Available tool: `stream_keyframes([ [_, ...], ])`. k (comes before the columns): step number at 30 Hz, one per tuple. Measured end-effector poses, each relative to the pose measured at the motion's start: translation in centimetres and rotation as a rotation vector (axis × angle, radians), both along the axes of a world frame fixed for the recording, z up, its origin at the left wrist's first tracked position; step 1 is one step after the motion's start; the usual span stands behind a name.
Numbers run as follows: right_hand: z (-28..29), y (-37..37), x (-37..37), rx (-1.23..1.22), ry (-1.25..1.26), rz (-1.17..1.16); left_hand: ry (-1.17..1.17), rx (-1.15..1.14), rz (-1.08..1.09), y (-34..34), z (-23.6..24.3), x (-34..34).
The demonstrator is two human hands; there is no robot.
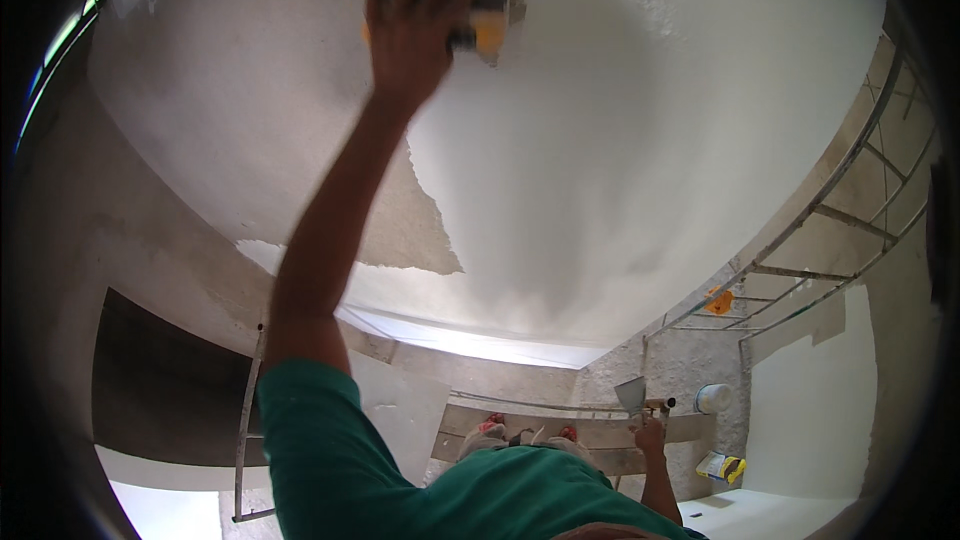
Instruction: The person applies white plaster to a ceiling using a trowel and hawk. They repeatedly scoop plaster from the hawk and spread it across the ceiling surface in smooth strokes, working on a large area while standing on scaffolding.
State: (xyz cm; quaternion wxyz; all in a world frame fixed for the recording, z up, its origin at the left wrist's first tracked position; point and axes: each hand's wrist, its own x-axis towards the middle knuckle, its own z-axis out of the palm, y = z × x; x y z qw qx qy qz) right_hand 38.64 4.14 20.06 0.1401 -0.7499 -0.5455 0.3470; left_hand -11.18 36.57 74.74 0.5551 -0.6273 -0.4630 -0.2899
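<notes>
My left hand point(415, 35) is raised high against the wall, its fingers pressed over a wide plastering blade point(488, 30) with a dark body and yellow parts. Motion blurs the blade, and my hand hides part of it. White plaster point(540, 140) covers the wall to its right, ending in a ragged edge against bare grey-beige wall point(400, 230). Down at my right side, my right hand point(650, 432) is closed round the handle of a putty knife point(631, 395), whose flared metal blade points up.
I stand on wooden planks point(570, 430) between metal scaffold frames point(835, 215) at right and another frame point(248, 390) at left. A white bucket point(713, 399) and a yellow-and-white bag point(721, 467) lie below right. An orange object point(718, 301) is by the right scaffold.
</notes>
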Motion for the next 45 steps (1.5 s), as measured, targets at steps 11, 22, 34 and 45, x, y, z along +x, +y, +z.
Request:
stream_keyframes([
  [11,0.2,-0.3,-2.6,0.193,-0.127,-0.055,-0.073,-0.119,-0.137,-5.7,2.9,-0.3],
  [22,1.0,-1.5,-5.5,0.128,0.037,-0.146,-0.097,-0.053,-0.086,-2.8,31.9,3.3],
  [34,0.4,0.4,-3.4,0.115,-0.117,-0.06,0.065,-0.057,0.114,-1.1,3.0,1.6],
  [45,2.2,0.3,-3.6,0.344,-0.109,-0.021,-0.212,-0.338,-0.029,-7.6,-9.0,-3.8],
])
